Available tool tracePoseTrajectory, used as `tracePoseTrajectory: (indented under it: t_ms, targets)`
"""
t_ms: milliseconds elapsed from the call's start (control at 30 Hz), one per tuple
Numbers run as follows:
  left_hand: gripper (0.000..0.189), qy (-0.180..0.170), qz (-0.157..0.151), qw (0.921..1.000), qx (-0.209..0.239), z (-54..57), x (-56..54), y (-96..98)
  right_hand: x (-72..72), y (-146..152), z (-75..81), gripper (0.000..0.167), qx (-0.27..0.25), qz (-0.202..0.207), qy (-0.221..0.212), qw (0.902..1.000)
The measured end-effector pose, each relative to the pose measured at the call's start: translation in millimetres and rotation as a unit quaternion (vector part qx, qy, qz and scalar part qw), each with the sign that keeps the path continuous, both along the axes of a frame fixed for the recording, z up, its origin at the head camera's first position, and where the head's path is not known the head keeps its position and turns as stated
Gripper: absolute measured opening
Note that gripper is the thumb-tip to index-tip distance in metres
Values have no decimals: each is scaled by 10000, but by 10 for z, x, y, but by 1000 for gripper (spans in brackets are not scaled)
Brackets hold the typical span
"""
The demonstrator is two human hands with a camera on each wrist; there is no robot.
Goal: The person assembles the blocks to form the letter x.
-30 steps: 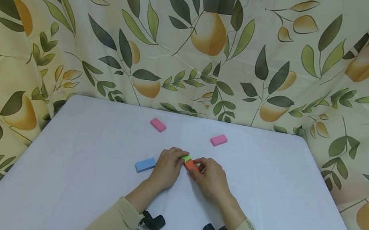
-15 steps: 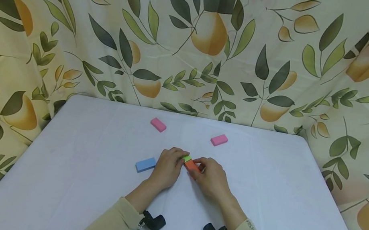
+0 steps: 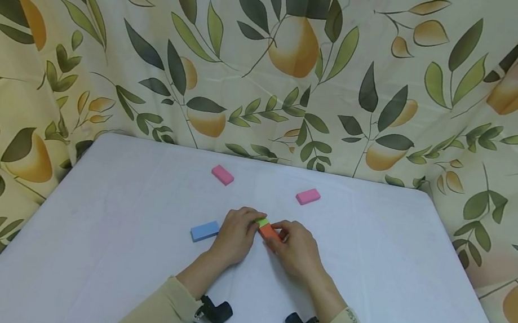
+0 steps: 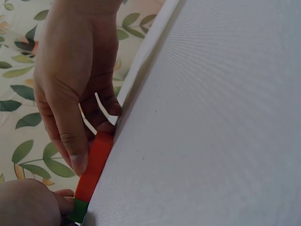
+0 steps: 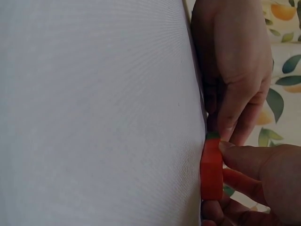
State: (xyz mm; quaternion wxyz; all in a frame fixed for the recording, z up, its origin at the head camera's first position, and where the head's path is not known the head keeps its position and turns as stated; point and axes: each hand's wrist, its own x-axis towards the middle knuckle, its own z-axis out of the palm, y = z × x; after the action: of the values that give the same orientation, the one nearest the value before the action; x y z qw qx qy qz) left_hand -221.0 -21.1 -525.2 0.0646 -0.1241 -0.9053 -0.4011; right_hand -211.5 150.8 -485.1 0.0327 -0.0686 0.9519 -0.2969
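Near the middle of the white table, an orange block [image 3: 270, 232] and a green block [image 3: 262, 222] lie end to end, touching, in one slanting line. My left hand [image 3: 235, 235] pinches the green block, mostly covering it. My right hand [image 3: 297, 249] holds the orange block between thumb and fingers; in the right wrist view the thumb presses on the orange block [image 5: 211, 169]. The left wrist view shows the green block [image 4: 78, 210] meeting the end of the orange one. Just left of my left hand lies a blue block [image 3: 204, 231], its right end partly hidden by the hand.
Two pink blocks lie toward the back: a left one [image 3: 222, 175] and a right one [image 3: 308, 196]. The white-covered table [image 3: 374, 272] ends at a curtain [image 3: 165, 43] printed with leaves and fruit. A dark camera is strapped at each wrist.
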Motion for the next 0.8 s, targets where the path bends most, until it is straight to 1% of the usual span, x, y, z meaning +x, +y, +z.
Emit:
tracePoseTrajectory:
  t_ms: [267,567,800]
  targets:
    - [30,49,21,10000,7,19,-7,-9,-11,-11,6,34,-56,13,-17,10000]
    - [30,-145,40,9999,-39,-2,-3,7,-5,-4,-18,33,-138,-10,-55,9999]
    - [30,-99,20,9999,-20,20,14,14,16,6,-9,34,-173,-21,-65,9998]
